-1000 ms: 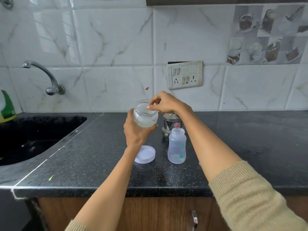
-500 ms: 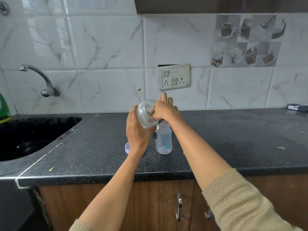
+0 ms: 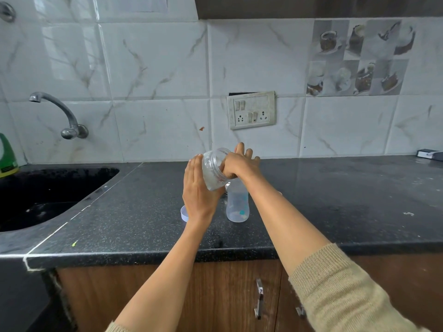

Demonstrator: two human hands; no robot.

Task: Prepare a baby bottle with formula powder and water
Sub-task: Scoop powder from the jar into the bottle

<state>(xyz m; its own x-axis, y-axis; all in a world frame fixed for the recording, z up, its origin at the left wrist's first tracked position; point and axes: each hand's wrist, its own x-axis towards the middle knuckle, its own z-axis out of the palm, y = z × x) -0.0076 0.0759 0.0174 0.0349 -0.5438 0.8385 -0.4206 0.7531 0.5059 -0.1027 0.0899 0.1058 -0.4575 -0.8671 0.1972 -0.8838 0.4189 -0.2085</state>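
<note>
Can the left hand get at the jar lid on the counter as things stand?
Probably not right away. The left hand holds the tilted clear jar above the counter, so it is occupied. The white jar lid lies flat just below its wrist, partly hidden, with nothing on it; freeing the hand would make it easy.

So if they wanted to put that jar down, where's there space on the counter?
Bare counter stretches right of the baby bottle toward the far corner; another patch lies between the sink and the lid. It is crowded under the hands, around bottle and lid.
</note>
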